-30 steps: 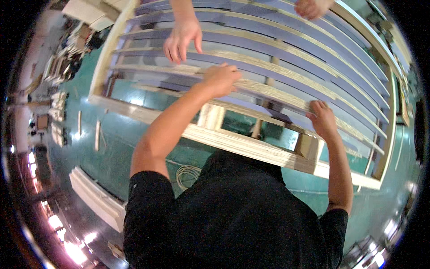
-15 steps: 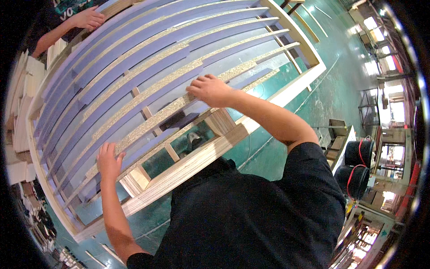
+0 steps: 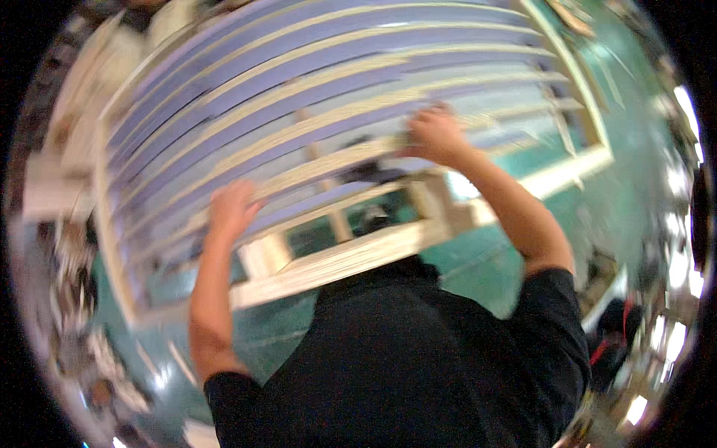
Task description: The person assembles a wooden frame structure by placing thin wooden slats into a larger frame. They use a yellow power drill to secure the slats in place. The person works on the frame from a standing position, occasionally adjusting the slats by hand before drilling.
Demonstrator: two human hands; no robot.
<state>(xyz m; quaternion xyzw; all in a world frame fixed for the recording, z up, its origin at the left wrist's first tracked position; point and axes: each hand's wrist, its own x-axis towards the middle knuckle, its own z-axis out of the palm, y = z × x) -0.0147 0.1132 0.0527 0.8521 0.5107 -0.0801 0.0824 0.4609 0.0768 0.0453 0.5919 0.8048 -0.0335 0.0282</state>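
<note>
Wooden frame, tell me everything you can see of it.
The wooden frame is large, pale and rectangular, crossed by long slats with light tops and purplish sides. Short blocks sit along its near rail. It lies before the person, above green floor. The left hand and right hand are at a near slat; blur obscures contact.

green floor (image 3: 526,261), glossy, extending beneath the left hand (image 3: 234,211) and outward past the right hand (image 3: 435,136). two slender wooden strips (image 3: 182,364) lie directly on it, below and to the left of the left hand, beside a bright reflection. the supports of the slatted wooden frame (image 3: 358,254) under both hands are hidden.
</note>
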